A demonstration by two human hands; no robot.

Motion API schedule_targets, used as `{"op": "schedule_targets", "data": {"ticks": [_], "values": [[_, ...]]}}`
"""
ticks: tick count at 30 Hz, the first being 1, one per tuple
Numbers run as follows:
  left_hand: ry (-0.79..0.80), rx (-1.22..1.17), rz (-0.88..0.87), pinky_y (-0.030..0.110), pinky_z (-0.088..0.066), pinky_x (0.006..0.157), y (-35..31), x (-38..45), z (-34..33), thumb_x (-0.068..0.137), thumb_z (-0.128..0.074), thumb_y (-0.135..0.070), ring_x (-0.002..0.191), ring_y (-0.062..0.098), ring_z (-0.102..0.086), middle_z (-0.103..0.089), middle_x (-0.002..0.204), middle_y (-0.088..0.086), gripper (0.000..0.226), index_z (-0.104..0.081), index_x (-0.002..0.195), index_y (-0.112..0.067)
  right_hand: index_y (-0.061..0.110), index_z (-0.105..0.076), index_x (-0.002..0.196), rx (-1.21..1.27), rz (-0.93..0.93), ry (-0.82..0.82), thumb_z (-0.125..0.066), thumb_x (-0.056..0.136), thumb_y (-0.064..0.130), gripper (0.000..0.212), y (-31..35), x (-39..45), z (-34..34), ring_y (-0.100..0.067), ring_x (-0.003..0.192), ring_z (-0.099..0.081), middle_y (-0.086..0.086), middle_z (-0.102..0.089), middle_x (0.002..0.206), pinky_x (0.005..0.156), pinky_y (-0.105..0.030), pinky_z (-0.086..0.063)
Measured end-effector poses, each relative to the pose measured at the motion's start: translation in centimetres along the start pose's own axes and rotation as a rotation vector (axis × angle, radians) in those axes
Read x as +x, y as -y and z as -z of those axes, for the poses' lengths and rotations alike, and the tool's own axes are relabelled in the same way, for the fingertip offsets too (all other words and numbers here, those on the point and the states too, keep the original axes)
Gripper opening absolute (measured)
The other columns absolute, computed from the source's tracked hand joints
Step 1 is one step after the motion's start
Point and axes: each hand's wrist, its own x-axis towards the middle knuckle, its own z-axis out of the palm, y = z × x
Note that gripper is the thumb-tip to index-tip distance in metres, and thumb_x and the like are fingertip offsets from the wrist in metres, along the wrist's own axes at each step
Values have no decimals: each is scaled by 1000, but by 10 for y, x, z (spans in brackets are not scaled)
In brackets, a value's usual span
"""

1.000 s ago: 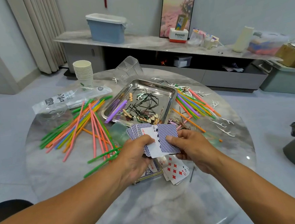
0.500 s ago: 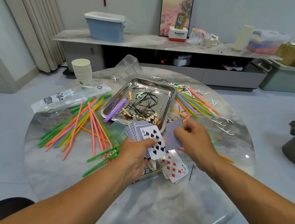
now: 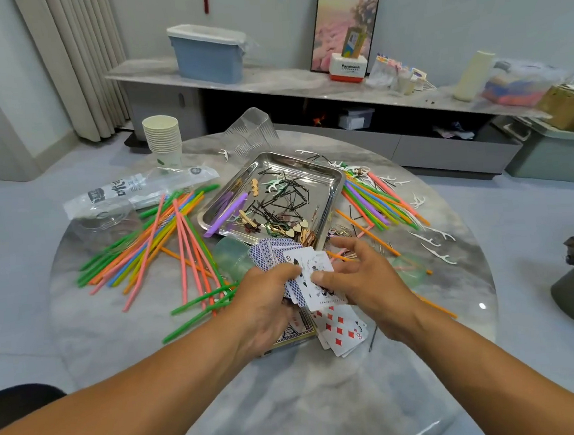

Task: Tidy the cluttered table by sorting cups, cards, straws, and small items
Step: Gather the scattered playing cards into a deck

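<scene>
I see my left hand [image 3: 268,299] gripping a fan of cards [image 3: 284,262]; just right of it, my right hand [image 3: 362,280] pinches a face-up card [image 3: 321,283].

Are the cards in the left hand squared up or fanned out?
Fanned out: the cards spread past the left hand, blue backs overlapping.

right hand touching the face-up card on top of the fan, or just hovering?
Touching. The head view shows the right hand with its thumb pressed flat on the face-up card, which tops the fan of cards gripped by the left hand.
</scene>
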Motion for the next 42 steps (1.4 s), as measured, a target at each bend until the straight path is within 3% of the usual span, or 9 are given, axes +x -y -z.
{"op": "schedule_targets", "data": {"ticks": [9, 13, 16, 20, 24, 29, 31, 36, 42], "values": [[-170, -26, -56, 37, -59, 60, -2, 10, 6, 87, -67, 8, 84, 27, -73, -73, 106, 17, 34, -62, 120, -2, 23, -57, 127, 10, -156, -172, -78, 84, -2, 54, 9, 11, 21, -24, 75, -77, -13, -77, 101, 64, -38, -65], [-210, -23, -85, 40, -60, 64, -4, 14, 10, 82, -73, 9, 86, 31, -73, -74, 105, 18, 36, -63, 116, -1, 28, -58, 124, -307, -172, -179, -78, 86, 3, 50, 5, 11, 34, -20, 80, -74, -9, -67, 119, 51, -25, -57], [-187, -17, -85, 43, -61, 71, -3, 13, 10, 80, -75, 10, 88, 32, -74, -75, 103, 16, 35, -66, 111, -3, 28, -57, 130, -514, -113, -183, -77, 90, 21, 46, -5, 9, 29, -18, 84, -67, 0, -64, 115, 64, -31, -56], [-136, 22, -82, 41, -60, 71, 2, 10, 6, 78, -76, 9, 86, 31, -74, -76, 100, 16, 32, -68, 106, -3, 18, -69, 111, -226, 40, -114, -71, 90, 47, 36, 1, 5, 14, -18, 83, -71, 1, -75, 96, 70, -33, -57], [-124, 15, -55, 34, -59, 59, 5, 9, 4, 84, -74, 1, 74, 26, -75, -76, 98, 17, 22, -68, 104, -2, 6, -65, 94, -140, -40, 47, -82, 85, 26, 28, 3, 1, 3, -11, 64, -69, -2, -75, 77, 56, -23, -48], [-204, 18, -45, 40, -61, 69, 3, 13, 11, 88, -73, -2, 84, 29, -74, -76, 102, 16, 29, -66, 115, -2, 9, -56, 83, -59, 63, -166, -70, 95, 20, 22, 4, 4, 7, -25, 86, -74, -20, -71, 98, 72, -39, -64], [-204, 27, -36, 41, -60, 71, 2, 12, 11, 88, -74, -4, 84, 28, -74, -76, 102, 17, 26, -67, 112, -2, 11, -52, 79, -210, 223, -244, -68, 91, 19, 22, 2, 4, 8, -22, 85, -72, -18, -67, 96, 76, -52, -61], [-61, 3, -36, 36, -61, 57, 2, 2, 2, 91, -71, -17, 67, 24, -74, -76, 84, 16, 26, -68, 106, 4, 23, -57, 78, -609, 517, -29, -68, 93, 40, 26, -4, -9, -14, -4, 90, -60, 8, -62, 99, 76, -22, -49], [24, -54, 23, 46, -60, 81, -1, 0, 2, 101, -53, -16, 93, 32, -72, -73, 107, 22, 28, -65, 118, 4, 24, -64, 96, -258, 240, -70, -79, 88, 29, 18, -2, -4, -13, -17, 80, -74, 0, -74, 93, 69, -43, -61]]}}
